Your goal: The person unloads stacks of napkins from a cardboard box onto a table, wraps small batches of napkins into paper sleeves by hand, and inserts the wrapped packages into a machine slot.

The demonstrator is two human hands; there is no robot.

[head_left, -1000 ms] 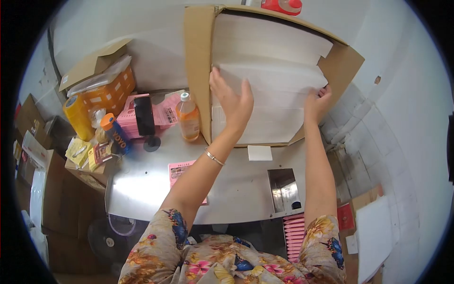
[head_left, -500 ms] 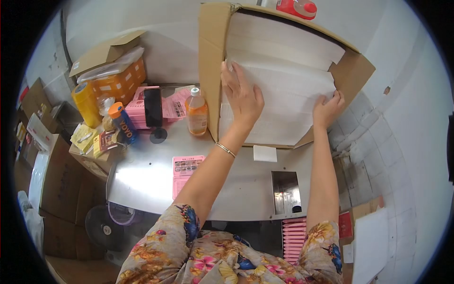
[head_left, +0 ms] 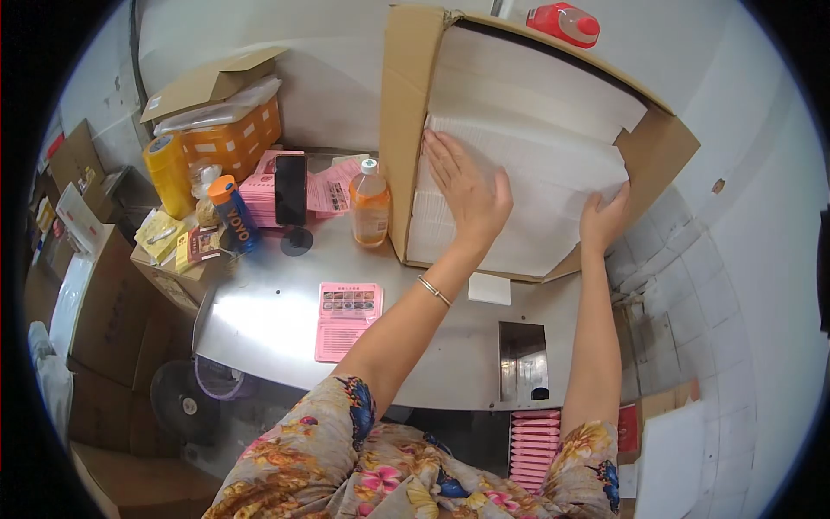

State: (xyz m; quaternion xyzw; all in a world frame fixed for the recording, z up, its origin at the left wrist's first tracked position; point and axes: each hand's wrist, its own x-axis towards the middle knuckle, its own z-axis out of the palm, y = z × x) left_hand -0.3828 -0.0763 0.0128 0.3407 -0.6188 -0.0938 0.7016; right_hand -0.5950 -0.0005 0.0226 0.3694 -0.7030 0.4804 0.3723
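Observation:
A big cardboard box [head_left: 405, 147] stands on the metal table with its open side facing me. Packed inside it are stacks of thin white sheets [head_left: 527, 195]; whether they are paper or bags I cannot tell. My left hand [head_left: 471, 197], a bracelet on its wrist, lies with fingers stretched out against the left part of the stack. At the stack's right edge, my right hand [head_left: 603, 221] has its fingers curled round the sheets, with the thumb in front. A small white block or pad [head_left: 489, 289] lies on the table below the box.
Left of the box stand a bottle of orange liquid [head_left: 370, 208], a phone [head_left: 291, 190], pink leaflets [head_left: 259, 192] and a blue bottle [head_left: 232, 212]. A pink card stack [head_left: 347, 320] lies nearer me, beside a rectangular table opening [head_left: 523, 363]. A red bottle [head_left: 564, 24] is behind the box.
My left hand has flattened, its fingers stretching along the sheets. My right hand stays at the right edge. The whole view has shifted slightly.

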